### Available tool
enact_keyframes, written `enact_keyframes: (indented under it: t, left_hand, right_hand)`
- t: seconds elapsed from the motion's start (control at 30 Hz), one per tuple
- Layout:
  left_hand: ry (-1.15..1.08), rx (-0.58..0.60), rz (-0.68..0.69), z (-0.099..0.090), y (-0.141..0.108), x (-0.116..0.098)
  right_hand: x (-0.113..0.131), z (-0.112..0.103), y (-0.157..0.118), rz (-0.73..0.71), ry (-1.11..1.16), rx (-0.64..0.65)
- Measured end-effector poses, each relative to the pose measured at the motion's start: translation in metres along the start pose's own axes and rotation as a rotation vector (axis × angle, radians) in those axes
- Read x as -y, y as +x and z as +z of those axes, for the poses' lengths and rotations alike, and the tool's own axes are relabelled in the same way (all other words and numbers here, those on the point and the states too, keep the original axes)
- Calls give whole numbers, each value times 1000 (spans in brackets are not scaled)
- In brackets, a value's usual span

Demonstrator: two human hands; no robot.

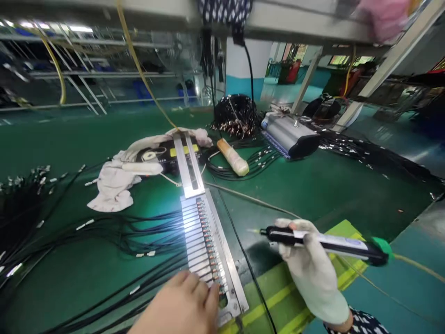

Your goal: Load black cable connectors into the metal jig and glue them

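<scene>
The slotted fixture (pixel 225 250) was smooth, shiny metal, and the pen-shaped tool (pixel 342 246) glossy plastic. The rag (pixel 113 190) looked like matt, rumpled cloth.

A green counter (pixel 323 185) spreads across the middle of the frame, its right edge slanting down toward a glossy blue-green floor (pixel 422 246) at the lower right. A pale overhead shelf (pixel 306 21) spans the top, with a slanted whitish post (pixel 389 60) at the upper right. Behind, near the top centre, stands a pillar (pixel 245 58), white above and blue below. Blurred metal racks (pixel 104 74) fill the upper left, under a bright strip light (pixel 80 28). Toward the upper right, bright panes (pixel 342 60), possibly windows, show beyond dim, indistinct furniture.
</scene>
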State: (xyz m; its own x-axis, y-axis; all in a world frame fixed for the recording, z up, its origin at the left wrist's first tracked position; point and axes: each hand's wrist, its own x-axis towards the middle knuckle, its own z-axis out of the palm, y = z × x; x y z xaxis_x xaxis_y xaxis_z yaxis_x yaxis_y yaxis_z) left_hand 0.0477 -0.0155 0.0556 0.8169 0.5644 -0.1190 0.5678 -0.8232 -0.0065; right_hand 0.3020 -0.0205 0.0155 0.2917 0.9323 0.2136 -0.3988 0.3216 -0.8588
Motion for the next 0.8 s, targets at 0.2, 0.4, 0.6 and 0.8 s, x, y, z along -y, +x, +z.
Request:
enact_keyframes:
  t: [0.2,0.4,0.6,0.8]
  left_hand:
    - [-90,-7,-306,-52,154,61]
    - [-129,-94,-551,-35,263,93]
    - [-120,-239,-283,-38,176,90]
    - [171,-409,-116,-35,54,64]
  right_hand:
    - [6,-19,102,-55,186,-188]
    - [-15,-41,140,-18,252,-168]
    - [-1,-60,136,-6,373,-257]
    - [17,-39,124,121,504,-252]
